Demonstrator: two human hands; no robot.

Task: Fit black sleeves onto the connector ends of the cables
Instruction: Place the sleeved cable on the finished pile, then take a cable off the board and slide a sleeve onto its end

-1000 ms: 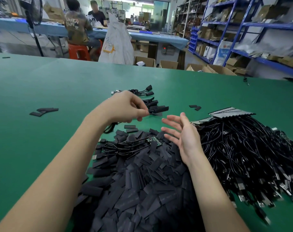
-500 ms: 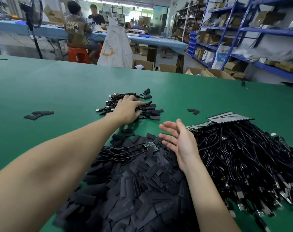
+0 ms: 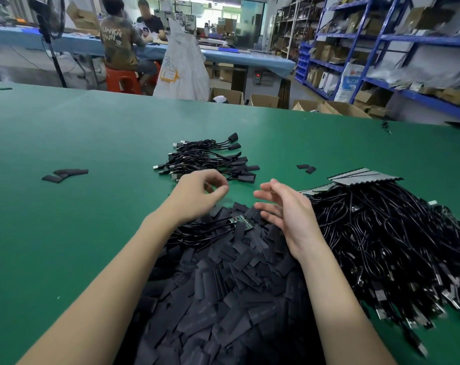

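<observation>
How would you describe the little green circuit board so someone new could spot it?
Start at the big pile of flat black sleeves nearest the camera on the green table. At its far edge, between the two hands, lies the small circuit board on a cable end: the only green, component-studded piece among plain black strips.

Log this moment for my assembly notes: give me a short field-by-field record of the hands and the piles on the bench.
left hand: fingers loosely curled, holding nothing, above the far edge of the sleeve pile
right hand: open, fingers spread, empty
black sleeves: big loose heap nearest the person
unsleeved cables: large tangle on the right
circuit board: small, green, on cables atop the sleeve heap
finished cables: small group beyond the hands, sleeves fitted
stray sleeves: few, far left on the green table
</observation>
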